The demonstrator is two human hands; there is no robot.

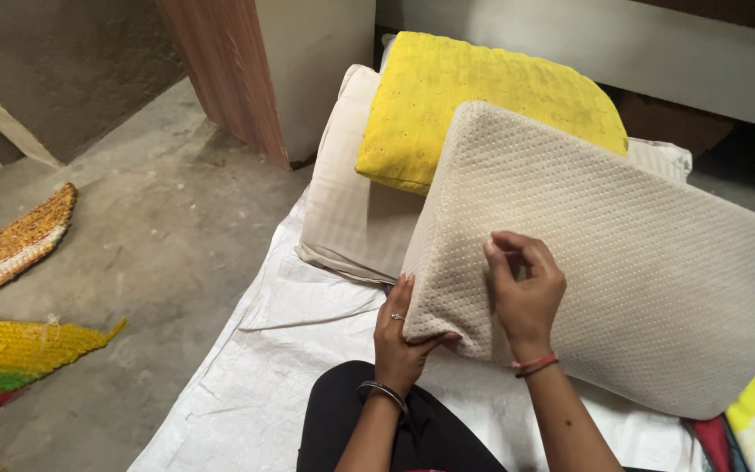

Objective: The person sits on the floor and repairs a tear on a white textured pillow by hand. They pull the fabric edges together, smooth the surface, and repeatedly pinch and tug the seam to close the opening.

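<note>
You had the beige dotted pillow (605, 262) (soft, light, probably grippy) cupped at its corner by your left hand (399, 336), right hand (524, 293) pinching its cover.

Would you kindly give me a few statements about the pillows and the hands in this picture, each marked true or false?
1. The left hand grips the lower corner of the beige dotted pillow. True.
2. The right hand rests on the floor. False: it pinches the dotted pillow's cover.
3. A yellow pillow lies behind the dotted one. True.
4. The yellow pillow sits straight on the bare floor. False: it rests on a cream pillow.
5. The pillows lie on a white woven sheet. True.
6. The crocheted mats are at the right. False: they are on the floor at the left.
</note>
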